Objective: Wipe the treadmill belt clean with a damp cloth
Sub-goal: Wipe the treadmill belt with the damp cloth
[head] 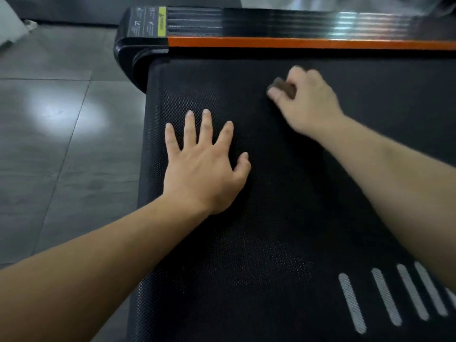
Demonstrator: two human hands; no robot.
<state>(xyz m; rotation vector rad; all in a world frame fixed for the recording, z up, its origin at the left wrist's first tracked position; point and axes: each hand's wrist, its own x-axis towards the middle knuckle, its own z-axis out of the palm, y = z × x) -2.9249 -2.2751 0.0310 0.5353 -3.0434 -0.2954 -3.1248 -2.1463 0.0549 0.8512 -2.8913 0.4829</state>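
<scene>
The right hand (306, 102) curls shut around a small dark cloth (283, 87), knuckles up, pressing it onto the belt (283, 193) near the orange strip (296, 43). The left hand (204, 169) lies flat beside it, fingers spread, holding nothing, arm outstretched.

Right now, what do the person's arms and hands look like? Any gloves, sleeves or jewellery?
Both arms are bare as far up the forearms as the view reaches: no sleeves show. The left hand and right hand wear no gloves, and no rings, watch or bracelets are visible. The nails on the left hand look short and unpainted. The right hand is slightly blurred, so fine detail there cannot be told.
</scene>
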